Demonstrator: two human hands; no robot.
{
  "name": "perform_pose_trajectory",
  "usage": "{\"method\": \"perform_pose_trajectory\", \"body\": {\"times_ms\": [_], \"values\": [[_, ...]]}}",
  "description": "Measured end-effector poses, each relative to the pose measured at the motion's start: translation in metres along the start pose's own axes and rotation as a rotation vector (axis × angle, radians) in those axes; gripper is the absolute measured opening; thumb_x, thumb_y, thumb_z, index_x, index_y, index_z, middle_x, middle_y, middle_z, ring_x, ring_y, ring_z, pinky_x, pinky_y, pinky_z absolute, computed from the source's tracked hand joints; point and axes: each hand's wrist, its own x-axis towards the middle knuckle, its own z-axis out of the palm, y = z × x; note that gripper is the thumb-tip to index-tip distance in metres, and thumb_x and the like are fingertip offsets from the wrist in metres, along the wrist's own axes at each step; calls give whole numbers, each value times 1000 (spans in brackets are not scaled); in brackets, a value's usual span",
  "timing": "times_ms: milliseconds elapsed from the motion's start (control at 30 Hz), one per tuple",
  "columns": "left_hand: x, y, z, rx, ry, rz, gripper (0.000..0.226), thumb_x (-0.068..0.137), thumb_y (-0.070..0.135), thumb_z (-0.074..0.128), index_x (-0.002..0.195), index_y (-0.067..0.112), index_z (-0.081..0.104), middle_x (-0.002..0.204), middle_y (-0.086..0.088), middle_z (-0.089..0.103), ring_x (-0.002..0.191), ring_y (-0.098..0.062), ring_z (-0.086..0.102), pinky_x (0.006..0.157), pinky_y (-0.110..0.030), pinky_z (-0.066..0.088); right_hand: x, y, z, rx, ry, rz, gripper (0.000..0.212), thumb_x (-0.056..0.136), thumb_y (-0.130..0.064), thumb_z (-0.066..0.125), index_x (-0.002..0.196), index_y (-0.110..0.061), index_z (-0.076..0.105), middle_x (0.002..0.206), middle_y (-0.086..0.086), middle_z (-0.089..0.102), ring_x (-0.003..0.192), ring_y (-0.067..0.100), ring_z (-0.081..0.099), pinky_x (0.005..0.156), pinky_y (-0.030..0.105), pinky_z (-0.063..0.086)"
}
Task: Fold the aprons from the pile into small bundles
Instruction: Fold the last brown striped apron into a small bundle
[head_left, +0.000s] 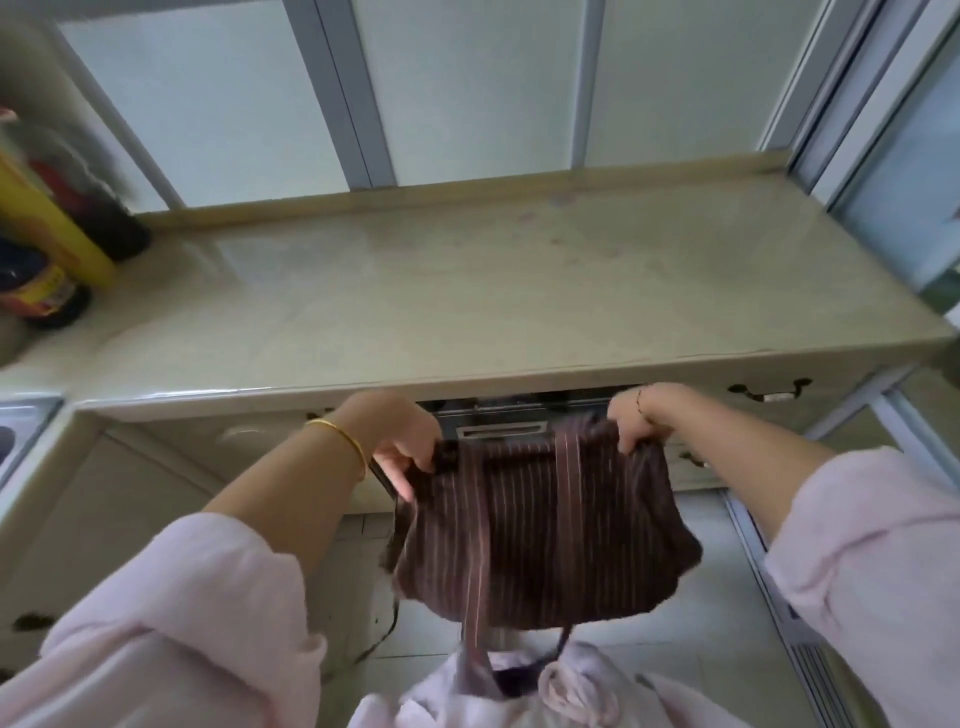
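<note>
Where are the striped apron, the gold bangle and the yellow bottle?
striped apron (540, 525), head view, middle of the hanging cloth.
gold bangle (340, 435), head view, band on the left wrist.
yellow bottle (49, 221), head view, its side.

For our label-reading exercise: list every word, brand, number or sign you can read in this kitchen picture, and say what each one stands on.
No text can be read.
Dark bottle: its red and yellow label has print, too blurred to read.
Yellow bottle: a red mark near its base, too blurred to read.
Striped apron, counter, cabinet doors: no text shows.
</note>
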Motion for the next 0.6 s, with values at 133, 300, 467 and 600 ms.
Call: {"method": "perform_pose_trajectory", "body": {"times_ms": [133,300,467,600], "values": [[0,21,-28,-86,560,205,17,97,2,41,96,-1,57,100,-20,65,79,-33,69,50,-31,54,10,-2,-27,256,928,34,29,90,-1,41,105,-8,66,104,15,65,100,33,61,74,32,46],[-4,15,-21,161,292,111,21,98,14,47,116,3,53,101,-11,62,82,-25,64,62,-24,55,2,10,-18,222,-56,-4,16,90,1,55,106,1,60,98,15,66,108,36,59,86,38,50],[-3,-6,-61,76,-160,-346,21,99,2,34,97,3,55,76,-2,53,51,-4,56,41,-10,45,0,0,-50,610,-189,-361,22,89,11,50,90,-8,62,81,10,70,85,28,69,78,41,58],[-66,24,-153,571,6,-638,34,100,10,37,97,-2,68,69,2,53,61,-7,46,59,-12,39,2,-40,-112,925,-170,-684,28,92,9,44,100,-11,62,86,7,69,72,14,68,71,27,57]]}}
